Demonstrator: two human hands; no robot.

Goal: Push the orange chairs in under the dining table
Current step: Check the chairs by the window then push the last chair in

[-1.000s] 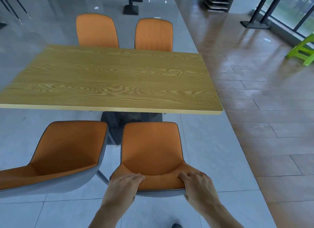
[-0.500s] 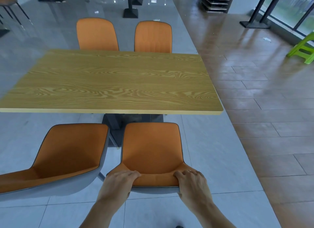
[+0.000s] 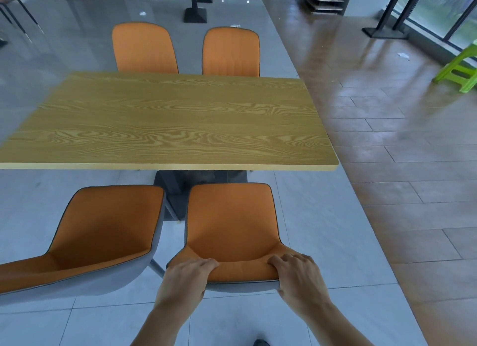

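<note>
A wooden dining table [image 3: 165, 123] stands on a dark pedestal base [image 3: 178, 188]. On its near side the right orange chair [image 3: 229, 221] faces the table, its seat front a short way from the table edge. My left hand [image 3: 185, 281] and my right hand [image 3: 296, 276] both grip the top of its backrest. The left orange chair [image 3: 103, 227] stands beside it, turned at an angle and pulled out. On the far side, two more orange chairs [image 3: 144, 49] [image 3: 231, 52] sit tucked against the table.
Grey tiles lie under the table and brown tiles to the right. A green plastic stool [image 3: 459, 69] stands at the far right. Black table bases [image 3: 195, 12] [image 3: 386, 32] and another chair's legs [image 3: 18, 15] are at the back. A shoe tip [image 3: 260, 342] shows at the bottom.
The right near chair, held by both hands, has slid slightly toward the table. The left chair has not moved.
</note>
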